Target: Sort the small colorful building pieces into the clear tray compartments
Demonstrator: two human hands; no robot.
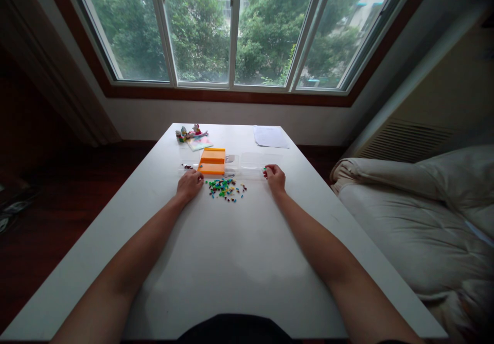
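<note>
A loose pile of small green, blue, yellow and brown pieces [224,188] lies on the white table [239,261]. Just behind the pile is an orange tray [212,161] with a raised bar across it. My left hand [190,184] rests at the tray's front left corner, fingers curled; what they hold, if anything, is hidden. To the right of the pile, my right hand [275,178] pinches a small green piece [264,170] beside a clear plastic container [254,161].
Small colourful figures [189,133] stand at the back left by a pastel sheet [199,142]. White papers [270,136] lie at the back right. A pale sofa [386,220] is right of the table, and a window is beyond it.
</note>
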